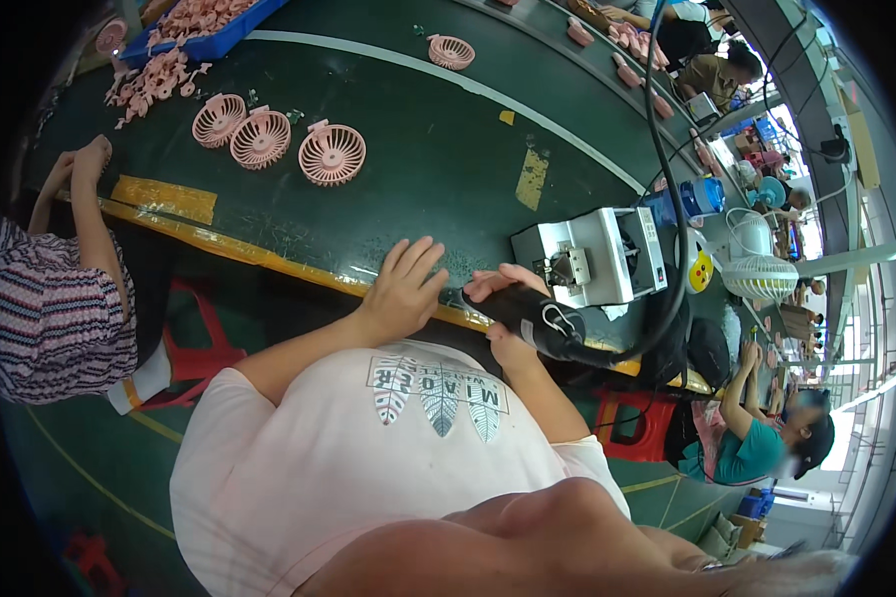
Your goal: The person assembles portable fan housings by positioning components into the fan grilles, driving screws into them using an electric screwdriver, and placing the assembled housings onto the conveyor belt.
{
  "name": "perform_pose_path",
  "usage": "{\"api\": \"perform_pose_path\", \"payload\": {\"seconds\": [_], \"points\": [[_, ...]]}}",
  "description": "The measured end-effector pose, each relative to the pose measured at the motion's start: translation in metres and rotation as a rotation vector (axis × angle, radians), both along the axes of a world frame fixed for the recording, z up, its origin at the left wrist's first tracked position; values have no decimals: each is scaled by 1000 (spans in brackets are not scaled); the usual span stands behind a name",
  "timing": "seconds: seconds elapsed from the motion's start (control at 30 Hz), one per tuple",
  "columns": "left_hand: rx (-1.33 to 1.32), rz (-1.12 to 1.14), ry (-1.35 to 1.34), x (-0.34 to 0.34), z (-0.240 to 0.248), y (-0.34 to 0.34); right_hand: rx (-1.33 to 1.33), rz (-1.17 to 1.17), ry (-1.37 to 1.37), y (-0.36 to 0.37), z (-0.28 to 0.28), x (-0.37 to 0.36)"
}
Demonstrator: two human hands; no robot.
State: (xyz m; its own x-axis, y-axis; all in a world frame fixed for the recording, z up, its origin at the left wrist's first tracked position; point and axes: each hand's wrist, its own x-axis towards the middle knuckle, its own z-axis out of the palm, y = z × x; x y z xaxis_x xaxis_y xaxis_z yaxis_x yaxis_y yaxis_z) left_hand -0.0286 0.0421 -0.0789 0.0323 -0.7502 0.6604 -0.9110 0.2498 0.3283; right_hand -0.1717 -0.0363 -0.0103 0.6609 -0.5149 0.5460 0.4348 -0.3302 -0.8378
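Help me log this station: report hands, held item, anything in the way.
Left hand open at table edge. Right hand around black cylinder. Grey machine just beyond it, possible obstruction.

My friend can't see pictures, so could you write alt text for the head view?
A person's left hand lies palm down at the edge of a green table, while the right hand is partly hidden by a black object with a metal clip. Three round pink fan cages lie beyond, toward the left; a pale machine stands right.

White short-sleeved T-shirt [348, 488], dark three-leaf chest print [440, 403].
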Motion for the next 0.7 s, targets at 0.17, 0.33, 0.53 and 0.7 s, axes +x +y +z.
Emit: {"api": "perform_pose_path", "payload": {"seconds": [0.17, 0.33, 0.53, 0.7], "points": [[-2, 26, -28, -1, -3, 4, 66, -38, -25, 11, -8, 7], [-64, 51, -7, -2, -10, 2, 29, -158, -60, 22, -17, -1], [-279, 65, -130, 1, -22, 0, -180, -402, 35, 32, -8, 2], [-286, 73, -132, 4, -23, 4, -59, -361, 17, 25, -1, 12]]}}
